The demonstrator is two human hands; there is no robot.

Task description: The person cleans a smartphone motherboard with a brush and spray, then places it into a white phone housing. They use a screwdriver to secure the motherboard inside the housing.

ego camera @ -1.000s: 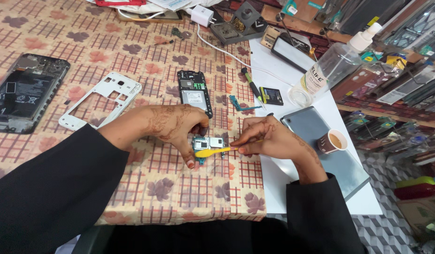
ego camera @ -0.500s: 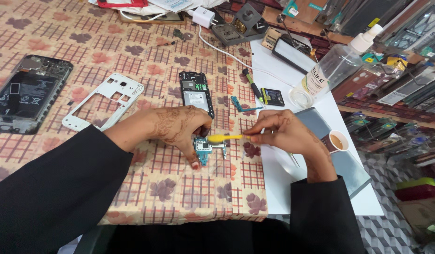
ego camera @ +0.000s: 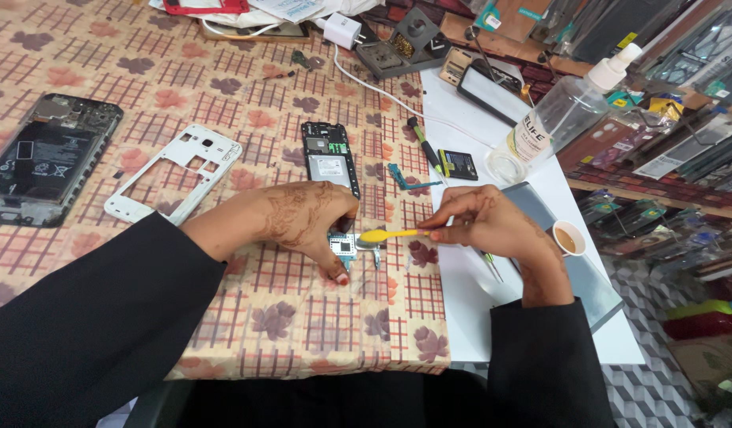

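Observation:
My left hand (ego camera: 306, 218) pinches a small phone circuit board (ego camera: 344, 245) and holds it just above the patterned tablecloth. My right hand (ego camera: 485, 224) grips a thin yellow brush (ego camera: 390, 235) whose tip rests on the board's upper right edge. Both hands carry dark henna patterns, and both arms are in black sleeves. Just beyond my left hand lies an opened black phone body (ego camera: 329, 158) with its insides showing.
A white phone frame (ego camera: 173, 183) and a dark opened phone (ego camera: 40, 155) lie at the left. On the white mat (ego camera: 470, 317) at the right are a clear spray bottle (ego camera: 562, 111), a small cup (ego camera: 569, 237), a grey tablet (ego camera: 592, 293), a screwdriver (ego camera: 424, 146) and a small black battery (ego camera: 459, 164).
My right hand with the yellow brush shifted slightly over the board, lifting and then returning to its edge. My left hand keeps holding the board in nearly the same spot.

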